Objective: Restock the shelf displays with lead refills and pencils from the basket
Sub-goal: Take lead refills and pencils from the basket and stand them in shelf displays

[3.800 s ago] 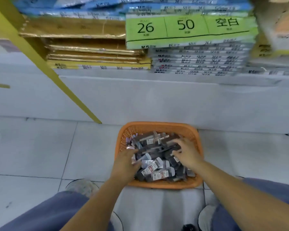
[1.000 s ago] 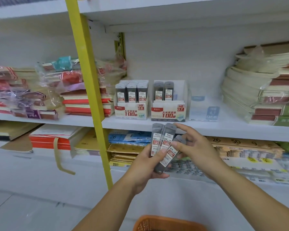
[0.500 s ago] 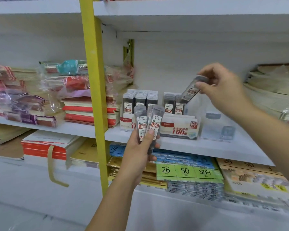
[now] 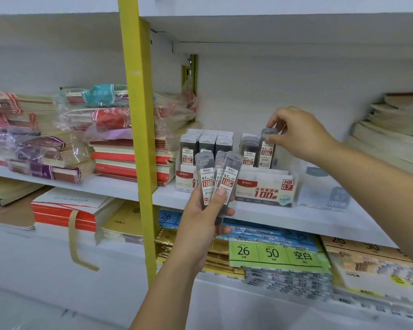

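Our right hand (image 4: 301,136) pinching a grey plastic lead-refill case (image 4: 267,151), upright in the clear HB 0.7 display box (image 4: 267,189); our left hand (image 4: 200,225) gripping three more cases (image 4: 216,184) — fanned, before the white shelf (image 4: 272,217)

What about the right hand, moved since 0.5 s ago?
Yes: the right hand dropped toward the HB 0.7 display box, setting its lead refill upright inside.

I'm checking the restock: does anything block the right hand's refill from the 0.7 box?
Nothing visible does: the right hand holds the refill upright at the 0.7 box, beside another refill.
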A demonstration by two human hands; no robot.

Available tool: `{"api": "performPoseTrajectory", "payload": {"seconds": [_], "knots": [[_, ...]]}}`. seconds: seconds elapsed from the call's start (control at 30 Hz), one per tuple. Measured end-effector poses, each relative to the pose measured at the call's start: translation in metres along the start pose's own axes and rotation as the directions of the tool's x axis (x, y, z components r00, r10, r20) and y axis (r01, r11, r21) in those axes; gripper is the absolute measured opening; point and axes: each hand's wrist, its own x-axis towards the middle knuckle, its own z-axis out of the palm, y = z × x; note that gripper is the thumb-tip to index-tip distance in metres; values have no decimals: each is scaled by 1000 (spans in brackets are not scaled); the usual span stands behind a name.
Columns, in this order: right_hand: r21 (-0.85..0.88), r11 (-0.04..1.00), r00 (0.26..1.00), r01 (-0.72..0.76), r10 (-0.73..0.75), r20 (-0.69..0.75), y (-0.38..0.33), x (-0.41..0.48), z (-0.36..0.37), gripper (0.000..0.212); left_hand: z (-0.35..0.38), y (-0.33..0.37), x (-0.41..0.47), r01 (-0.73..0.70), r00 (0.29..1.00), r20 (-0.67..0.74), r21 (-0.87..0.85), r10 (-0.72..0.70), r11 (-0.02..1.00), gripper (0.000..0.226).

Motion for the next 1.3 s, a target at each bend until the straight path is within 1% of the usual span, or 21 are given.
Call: {"api": "performPoseTrajectory", "payload": {"seconds": [0.1, 0.17, 0.2, 0.27, 0.3, 0.37, 0.43, 0.47, 0.5, 0.57, 0.7, 0.77, 0.8, 0.83, 0.87, 0.93, 0.97, 1.03, 1.13, 1.2, 1.3], "knots": [[-93, 996, 998, -8, 13, 54, 1, -5, 4, 15, 0, 1, -1, 5, 1000, 2, -1, -5, 1000, 33], [-127, 992, 995, -18, 29, 90, 1, -10, 5, 20, 0, 1, -2, 7, 1000, 4, 1, -7, 1000, 31], [-139, 990, 996, -11, 22, 81, -1, -14, 4, 24, 0, 2, -2, 8, 1000, 6, 1, -8, 1000, 30], [-116, 993, 1000, 20, -20, 4, -7, -24, 0, 25, 1, 3, -3, 12, 1000, 11, 2, -12, 1000, 29], [-57, 998, 999, 30, -31, -29, -13, -31, -3, 24, 1, 4, -4, 13, 1000, 14, 2, -13, 1000, 31], [138, 990, 1000, 20, -19, -10, -29, -49, -7, 20, 3, 5, -5, 16, 1000, 23, -1, -16, 1000, 32], [349, 937, 995, -28, -9, 104, -47, -65, -9, 18, 5, 6, -6, 18, 999, 40, -5, -18, 1000, 29], [435, 898, 985, -72, -4, 171, -55, -71, -9, 21, 6, 7, -7, 18, 999, 48, -5, -18, 1000, 28], [501, 857, 974, -121, 6, 225, -61, -75, -7, 24, 8, 7, -8, 18, 998, 53, -3, -18, 1000, 28], [578, 793, 965, -194, 48, 258, -67, -79, -3, 24, 10, 6, -8, 19, 998, 59, -4, -19, 1000, 29], [634, 723, 960, -275, 167, 225, -59, -78, 0, 19, 11, 5, -8, 19, 998, 54, -4, -19, 1000, 34], [713, 644, 957, -278, 251, 146, -47, -70, -7, 20, 10, 4, -6, 23, 999, 48, -1, -23, 1000, 31], [740, 624, 953, -252, 291, 79, -39, -65, -13, 22, 9, 4, -6, 26, 999, 43, -4, -26, 1000, 26], [735, 646, 952, -208, 306, 0, -30, -58, -20, 25, 8, 4, -4, 28, 999, 39, -8, -28, 1000, 22], [698, 699, 956, -156, 285, -72, -22, -51, -28, 28, 7, 3, -3, 30, 999, 37, -9, -30, 1000, 21], [569, 819, 972, -76, 187, -140, -8, -39, -40, 37, 6, 2, -2, 28, 999, 38, -2, -28, 1000, 21], [480, 875, 982, -60, 139, -131, -2, -33, -43, 39, 5, 1, -2, 26, 999, 38, 2, -27, 1000, 21], [284, 958, 994, -48, 73, -78, 7, -24, -44, 36, 5, 0, 0, 25, 999, 35, 11, -25, 1000, 22], [60, 998, 1000, 9, -8, -18, 15, -18, -32, 29, 5, -1, 1, 28, 999, 18, 24, -28, 999, 20], [18, 1000, 999, 24, -25, 35, 19, -16, -24, 27, 5, -1, 2, 31, 999, 13, 25, -31, 999, 18], [-3, 1000, 990, -8, 8, 142, 22, -14, -17, 28, 4, -1, 2, 29, 999, 16, 30, -30, 999, 15]]}}
